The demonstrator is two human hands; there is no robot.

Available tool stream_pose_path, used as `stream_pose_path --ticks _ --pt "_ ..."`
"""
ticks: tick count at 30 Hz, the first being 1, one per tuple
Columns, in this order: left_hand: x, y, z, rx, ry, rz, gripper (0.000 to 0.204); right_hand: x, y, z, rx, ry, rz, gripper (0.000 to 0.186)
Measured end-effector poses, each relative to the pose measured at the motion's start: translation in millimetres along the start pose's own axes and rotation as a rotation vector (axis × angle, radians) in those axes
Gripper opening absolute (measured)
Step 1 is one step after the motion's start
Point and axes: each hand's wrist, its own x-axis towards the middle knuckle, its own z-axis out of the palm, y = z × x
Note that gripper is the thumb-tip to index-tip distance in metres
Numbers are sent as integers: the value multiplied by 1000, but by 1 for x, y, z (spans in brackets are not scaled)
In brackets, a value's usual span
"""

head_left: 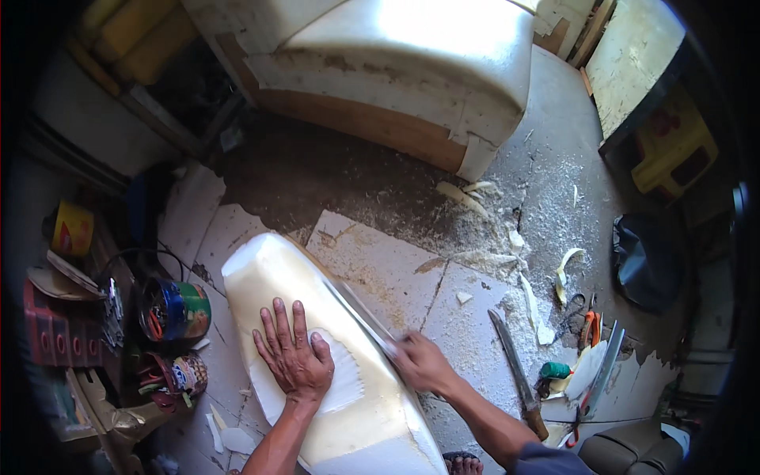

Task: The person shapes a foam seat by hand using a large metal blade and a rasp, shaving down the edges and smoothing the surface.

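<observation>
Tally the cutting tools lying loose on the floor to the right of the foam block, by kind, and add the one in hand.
Long knife lying on the floor: 1
Scissors with orange handles: 1
Flat blade by the scissors: 1
Blade in the right hand, blurred, against the foam block: 1
Total: 4

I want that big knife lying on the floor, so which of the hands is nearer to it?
Right. The right hand is just left of the knife; the left hand rests farther left on the foam block.
</observation>
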Motion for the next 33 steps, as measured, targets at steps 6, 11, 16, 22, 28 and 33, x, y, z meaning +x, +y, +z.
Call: stream_pose_path --ticks 6,11,16,22,28,33 --pt "2 1 -5 4 -9 -9 64 154 -56 26 10 80 -120 59" --pt "-1 -1 -2 0 3 -5 64 37 -5 11 -121 -33 -60 45" --pt "-1 -2 4 24 20 6 63 -102 25 1 -67 80 -45 39" --pt "3 -2 -2 25 41 27 63 97 -40 10 4 4 3 53" --pt "2 -6 3 -25 59 10 64 69 -26 15 -163 -53 -7 48" --pt "0 -8 8 -37 85 -4 59 -152 9 23 -117 30 179 37"
